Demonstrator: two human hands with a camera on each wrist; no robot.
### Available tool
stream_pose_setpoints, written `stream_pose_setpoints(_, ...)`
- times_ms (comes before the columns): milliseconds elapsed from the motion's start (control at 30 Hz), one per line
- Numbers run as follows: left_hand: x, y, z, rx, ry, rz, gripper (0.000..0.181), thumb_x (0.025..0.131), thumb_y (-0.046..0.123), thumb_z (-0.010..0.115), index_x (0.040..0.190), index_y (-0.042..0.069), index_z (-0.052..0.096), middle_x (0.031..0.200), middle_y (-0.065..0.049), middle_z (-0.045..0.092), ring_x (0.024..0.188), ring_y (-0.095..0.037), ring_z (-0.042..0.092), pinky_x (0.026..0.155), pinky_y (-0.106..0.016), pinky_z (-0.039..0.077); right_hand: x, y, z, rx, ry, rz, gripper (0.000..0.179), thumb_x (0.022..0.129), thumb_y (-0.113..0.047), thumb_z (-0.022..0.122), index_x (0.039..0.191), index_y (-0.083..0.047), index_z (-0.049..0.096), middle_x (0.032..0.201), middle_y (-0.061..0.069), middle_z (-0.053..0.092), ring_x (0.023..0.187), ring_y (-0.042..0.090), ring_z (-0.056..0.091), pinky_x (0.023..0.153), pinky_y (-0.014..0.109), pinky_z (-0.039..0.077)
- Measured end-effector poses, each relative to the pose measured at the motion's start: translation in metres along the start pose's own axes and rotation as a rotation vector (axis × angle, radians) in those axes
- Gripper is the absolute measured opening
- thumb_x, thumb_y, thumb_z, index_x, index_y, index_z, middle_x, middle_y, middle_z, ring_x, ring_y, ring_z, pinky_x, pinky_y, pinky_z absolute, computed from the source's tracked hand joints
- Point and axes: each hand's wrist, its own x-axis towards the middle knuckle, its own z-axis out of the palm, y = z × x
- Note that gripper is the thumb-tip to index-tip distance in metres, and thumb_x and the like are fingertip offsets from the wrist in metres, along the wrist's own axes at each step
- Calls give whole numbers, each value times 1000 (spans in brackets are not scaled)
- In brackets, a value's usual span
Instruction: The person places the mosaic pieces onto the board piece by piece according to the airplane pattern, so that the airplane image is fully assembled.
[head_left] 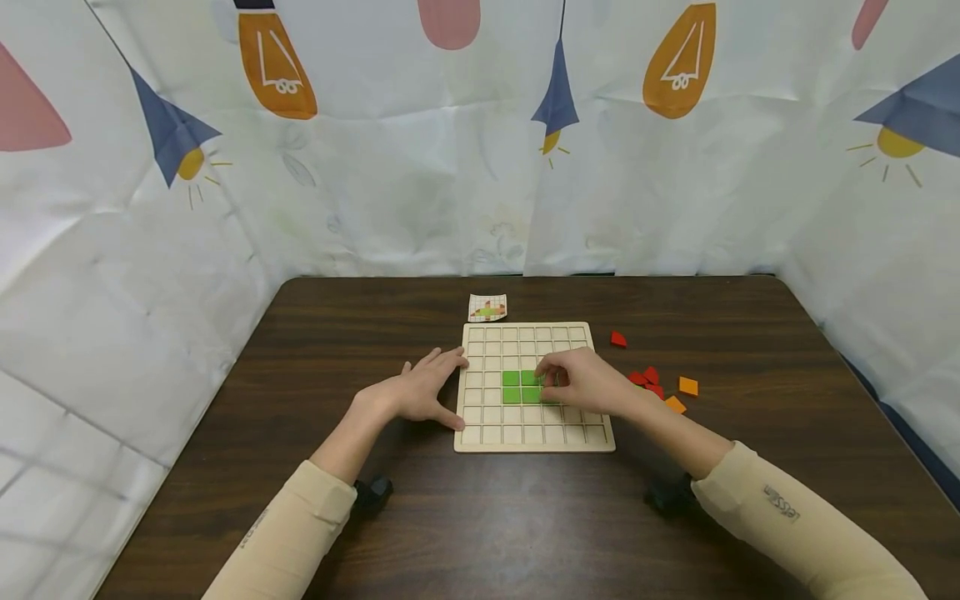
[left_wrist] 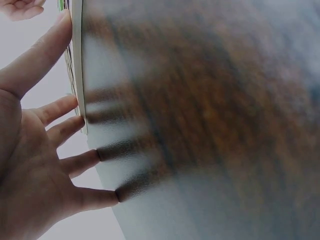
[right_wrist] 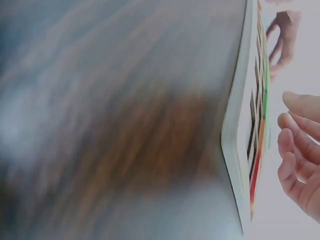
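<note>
In the head view a pale square grid board (head_left: 483,423) lies on the table, with several green square tiles (head_left: 511,392) in its middle cells. My left hand (head_left: 416,390) touches the board's left edge, thumb near the front corner and fingers spread farther back. The left wrist view shows that thumb (left_wrist: 37,60) against the board's edge. Over the green tiles is my right hand (head_left: 585,379), its fingers bent and partly covering them. In the right wrist view its fingers (right_wrist: 295,145) are loosely curled above the board, with no piece visible between them.
A small picture card (head_left: 487,308) lies just behind the board. To the right are several red pieces (head_left: 651,377), a lone red piece (head_left: 618,339) and orange squares (head_left: 687,386). A printed white curtain (head_left: 420,192) hangs behind the dark wooden table (head_left: 345,325).
</note>
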Motion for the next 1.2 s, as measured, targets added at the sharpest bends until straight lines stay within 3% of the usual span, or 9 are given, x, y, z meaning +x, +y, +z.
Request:
stream_pose_setpoints(500,-1,-1,0,11,5,1,96,84,45,86,157,11,34,171,-10,12,155,-40,4,113,-76,8,-30,24,-33,-30,65,130,21,91,-11,80,109,-4,73,85,-7,66,77,13,61,69,31,52)
stream_pose_setpoints(1200,0,-1,1,19,10,-6,97,84,45,86,158,11,34,171,-9,12,156,-40,4,113,-76,8,-67,59,-51,-43,85,235,21,92,-11,79,110,-3,72,86,-5,66,76,14,62,67,29,53)
